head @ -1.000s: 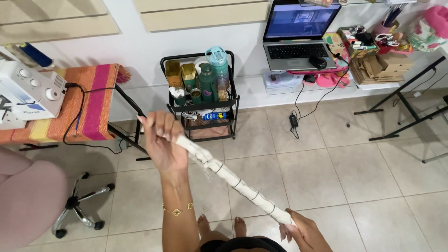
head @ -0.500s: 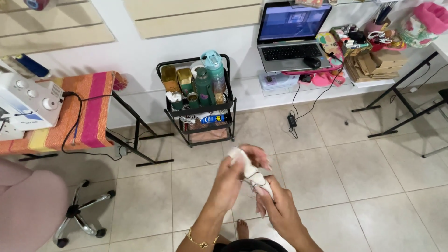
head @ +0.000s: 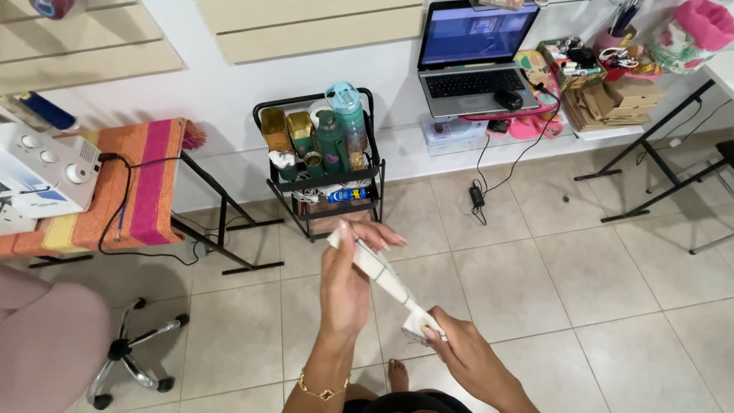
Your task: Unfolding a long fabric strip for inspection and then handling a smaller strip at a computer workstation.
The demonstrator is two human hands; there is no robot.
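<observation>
Right hand (head: 466, 353) low, pinching bottom end of white folded strip (head: 384, 281). Left hand (head: 348, 281) gripping its upper part, fingers partly spread. Beyond, over beige floor tiles (head: 581, 268), black wire cart (head: 325, 172) holding bottles and cups.

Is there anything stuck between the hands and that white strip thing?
Nothing visible. The left hand wraps straight around the upper part of the white strip, and the right hand pinches its lower end. Both touch it directly, above the tiled floor.
</observation>
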